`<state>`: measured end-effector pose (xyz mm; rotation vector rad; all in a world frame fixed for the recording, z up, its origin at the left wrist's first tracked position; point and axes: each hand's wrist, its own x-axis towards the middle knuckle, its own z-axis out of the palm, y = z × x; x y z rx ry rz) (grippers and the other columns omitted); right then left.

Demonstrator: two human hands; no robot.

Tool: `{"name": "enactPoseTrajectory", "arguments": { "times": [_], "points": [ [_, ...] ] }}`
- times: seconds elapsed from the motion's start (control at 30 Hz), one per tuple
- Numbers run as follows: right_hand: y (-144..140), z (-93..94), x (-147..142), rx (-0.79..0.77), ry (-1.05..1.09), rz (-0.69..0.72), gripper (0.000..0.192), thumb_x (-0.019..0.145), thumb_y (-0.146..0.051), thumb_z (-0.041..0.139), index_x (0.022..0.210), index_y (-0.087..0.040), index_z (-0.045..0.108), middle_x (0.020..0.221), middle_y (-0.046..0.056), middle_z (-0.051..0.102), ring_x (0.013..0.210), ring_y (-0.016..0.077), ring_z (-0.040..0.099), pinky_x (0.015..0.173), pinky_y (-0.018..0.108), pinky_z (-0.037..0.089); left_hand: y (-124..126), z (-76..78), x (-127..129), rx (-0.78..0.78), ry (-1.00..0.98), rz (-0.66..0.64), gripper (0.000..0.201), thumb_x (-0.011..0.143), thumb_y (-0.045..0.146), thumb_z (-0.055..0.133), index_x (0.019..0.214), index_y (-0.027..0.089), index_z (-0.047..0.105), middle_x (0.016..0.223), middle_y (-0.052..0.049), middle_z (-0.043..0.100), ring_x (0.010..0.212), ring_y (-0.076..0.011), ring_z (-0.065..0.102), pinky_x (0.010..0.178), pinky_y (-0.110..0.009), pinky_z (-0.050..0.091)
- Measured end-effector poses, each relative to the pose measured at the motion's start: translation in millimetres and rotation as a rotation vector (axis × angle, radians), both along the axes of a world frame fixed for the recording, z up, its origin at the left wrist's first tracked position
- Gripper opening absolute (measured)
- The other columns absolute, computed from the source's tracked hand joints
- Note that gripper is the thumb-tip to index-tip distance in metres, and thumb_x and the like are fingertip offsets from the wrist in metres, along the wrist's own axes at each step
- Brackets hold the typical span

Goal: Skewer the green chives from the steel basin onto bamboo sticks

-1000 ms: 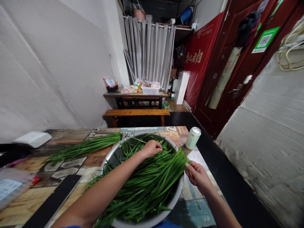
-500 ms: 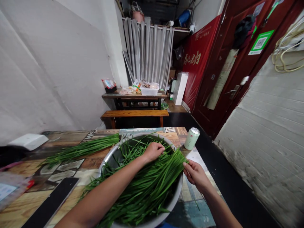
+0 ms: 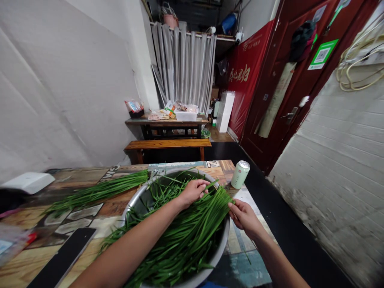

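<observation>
A wide metal basin full of long green garlic chives stands in front of me on the table. Above its far half is my left hand, thumb and fingers pinched at a green blade by the tips. My right hand, at the basin's right rim, pinches the evened stalk ends of the chives lying across the basin. The undersides of both hands' fingers are partly hidden. Left of the basin, another bunch of chives lies flat on the table.
A pale green can stands upright beyond my right hand, near the table's right edge. A dark phone-like slab lies at the near left, with a white box-shaped thing farther back. A wooden bench is beyond the table.
My left fingers have opened slightly from a tighter curl, and a green blade now shows at their tips. My right hand keeps its pinch at the stalk ends. The view has shifted slightly.
</observation>
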<state>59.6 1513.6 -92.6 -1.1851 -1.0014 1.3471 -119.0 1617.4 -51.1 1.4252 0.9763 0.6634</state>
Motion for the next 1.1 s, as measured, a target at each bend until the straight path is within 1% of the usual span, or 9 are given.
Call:
{"name": "enactPoseTrajectory", "arguments": {
  "times": [0.13,0.23,0.33,0.43,0.53,0.67,0.93,1.1],
  "points": [
    [0.4,-0.2,0.5,0.003,0.007,0.002,0.036,0.071,-0.049,0.059,0.065,-0.018,0.042,0.042,-0.011,0.042,0.023,-0.0009,0.021,0.027,0.015,0.008,1.0,-2.8,-0.9,0.067,0.014,-0.008,0.035,0.075,0.033,0.052,0.100,0.010,0.060,0.065,0.000,0.057,0.040,-0.0027,0.034,0.040,-0.017,0.024],
    [0.3,0.7,0.0,0.003,0.011,0.001,0.036,0.070,-0.050,0.059,0.064,-0.018,0.041,0.042,-0.011,0.042,0.023,-0.0009,0.022,0.027,0.015,0.008,2.1,-5.9,-1.4,0.126,0.039,-0.010,0.033,0.074,0.038,0.053,0.090,0.011,0.063,0.062,0.001,0.057,0.039,-0.0035,0.032,0.040,-0.019,0.022],
    [-0.3,2.2,-0.8,0.001,0.016,0.001,0.036,0.070,-0.049,0.060,0.065,-0.018,0.042,0.043,-0.011,0.043,0.024,-0.0007,0.022,0.027,0.015,0.009,2.8,-7.9,-0.8,0.104,0.013,-0.022,0.034,0.075,0.043,0.049,0.074,0.011,0.061,0.056,0.002,0.054,0.037,-0.0030,0.029,0.040,-0.019,0.019],
    [-0.6,2.7,-0.9,-0.001,0.022,0.003,0.036,0.071,-0.048,0.060,0.064,-0.018,0.042,0.042,-0.011,0.042,0.024,-0.0009,0.022,0.027,0.015,0.008,1.8,-6.5,0.9,0.075,-0.009,-0.031,0.035,0.074,0.045,0.049,0.070,0.012,0.056,0.056,0.002,0.052,0.037,-0.0025,0.030,0.039,-0.018,0.019],
    [-0.6,1.7,-0.4,0.003,0.024,0.003,0.035,0.072,-0.047,0.060,0.064,-0.018,0.041,0.043,-0.010,0.043,0.024,-0.0012,0.023,0.027,0.015,0.008,-0.3,-3.5,2.3,0.064,-0.019,-0.030,0.034,0.072,0.045,0.051,0.073,0.011,0.056,0.060,0.001,0.054,0.037,-0.0025,0.032,0.039,-0.018,0.020],
    [-0.1,0.1,0.2,-0.001,0.031,0.008,0.034,0.073,-0.046,0.059,0.067,-0.017,0.042,0.043,-0.011,0.043,0.023,-0.0013,0.022,0.028,0.015,0.008,-2.0,-1.5,2.8,0.052,-0.026,-0.023,0.033,0.071,0.043,0.052,0.074,0.011,0.057,0.059,0.000,0.055,0.036,-0.0025,0.032,0.039,-0.019,0.019],
    [-0.5,1.3,-0.6,-0.001,0.033,0.004,0.035,0.071,-0.047,0.060,0.067,-0.018,0.042,0.043,-0.011,0.043,0.024,-0.0013,0.023,0.027,0.015,0.009,-2.4,-1.9,3.6,0.023,-0.031,0.005,0.033,0.073,0.041,0.052,0.082,0.010,0.056,0.050,0.006,0.045,0.036,-0.0020,0.029,0.038,-0.017,0.017],
    [-0.2,2.2,-1.3,-0.007,0.039,0.003,0.036,0.070,-0.048,0.061,0.066,-0.018,0.042,0.042,-0.011,0.042,0.024,-0.0015,0.021,0.027,0.014,0.008,-3.8,-0.8,3.3,0.001,-0.022,-0.018,0.033,0.074,0.041,0.051,0.086,0.010,0.056,0.052,0.006,0.045,0.037,-0.0028,0.033,0.038,-0.016,0.019]
  ]
}}
